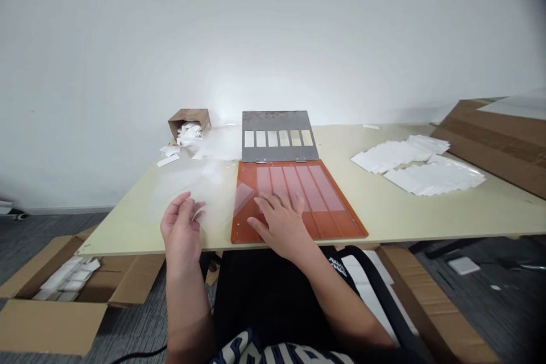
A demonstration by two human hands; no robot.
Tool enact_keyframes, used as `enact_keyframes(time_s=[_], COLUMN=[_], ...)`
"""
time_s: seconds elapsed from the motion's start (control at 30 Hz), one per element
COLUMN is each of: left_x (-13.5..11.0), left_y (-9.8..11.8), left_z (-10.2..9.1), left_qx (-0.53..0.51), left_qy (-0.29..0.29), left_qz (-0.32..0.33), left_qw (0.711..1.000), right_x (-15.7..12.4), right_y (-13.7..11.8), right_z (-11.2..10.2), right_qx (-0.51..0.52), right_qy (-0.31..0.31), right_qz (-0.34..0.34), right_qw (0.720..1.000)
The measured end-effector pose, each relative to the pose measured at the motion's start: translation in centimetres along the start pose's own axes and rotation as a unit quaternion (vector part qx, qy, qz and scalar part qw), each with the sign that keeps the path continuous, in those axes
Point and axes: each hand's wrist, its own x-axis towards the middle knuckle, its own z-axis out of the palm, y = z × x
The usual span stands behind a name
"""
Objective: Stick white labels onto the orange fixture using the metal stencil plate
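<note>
My right hand (279, 219) lies with spread fingers on the orange board (273, 230), over its left middle part. Several pale translucent strips (315, 185) sit side by side on that board. A folded-looking clear piece (244, 196) shows at the board's left edge. My left hand (182, 219) is raised near the table's front edge, left of the board, with thumb and fingers pinched together; what they hold, if anything, I cannot make out. Around it lie clear film sheets (183, 182). Hinged to the board's back edge, a grey metal plate (275, 120) with several rectangular windows stands swung up.
A small cardboard box (194, 114) spilling white slips is at the back left. Fanned white sheets (401, 153) lie on the right, beside a large cardboard box (499, 142). On the floor at left, an open carton (51, 327) holds white pieces.
</note>
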Motion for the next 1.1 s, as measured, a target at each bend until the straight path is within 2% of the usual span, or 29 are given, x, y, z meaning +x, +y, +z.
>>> enact_keyframes(time_s=[0.07, 0.17, 0.37, 0.43, 0.5, 0.6, 0.8, 1.0, 1.1], left_x=[-0.3, -1.0, -3.4, -4.1, -4.8, -5.5, -5.9, -6.2, -6.2], left_y=[0.2, 0.6, 1.0, 0.8, 0.5, 0.2, 0.0, -0.1, -0.5], left_z=[0.0, 0.3, 1.8, 2.3, 2.7, 2.9, 2.7, 2.9, 2.9], left_qx=[0.011, 0.011, -0.031, -0.034, -0.03, -0.041, -0.064, -0.073, -0.071], left_qy=[-0.02, -0.029, -0.017, -0.001, 0.002, -0.018, -0.064, -0.122, -0.133], left_qz=[-0.003, 0.031, 0.174, 0.203, 0.198, 0.156, 0.071, 0.067, 0.083], left_qw=[1.0, 0.999, 0.984, 0.979, 0.98, 0.987, 0.993, 0.988, 0.985], right_x=[-0.2, -0.3, -0.1, 0.0, 0.1, 0.3, 0.7, 0.9, 0.8], right_y=[-1.0, -2.9, -5.7, -6.2, -6.3, -6.1, -5.4, -5.0, -4.8], right_z=[-0.2, 0.0, 0.8, 0.8, 0.7, 0.5, -0.1, 0.1, 0.0], right_qx=[0.032, 0.079, 0.156, 0.163, 0.168, 0.172, 0.141, 0.17, 0.209], right_qy=[0.019, 0.056, 0.153, 0.178, 0.195, 0.212, 0.185, 0.178, 0.15], right_qz=[-0.007, -0.005, -0.034, -0.035, -0.033, -0.023, 0.008, 0.018, 0.017], right_qw=[0.999, 0.995, 0.975, 0.97, 0.966, 0.962, 0.973, 0.969, 0.966])
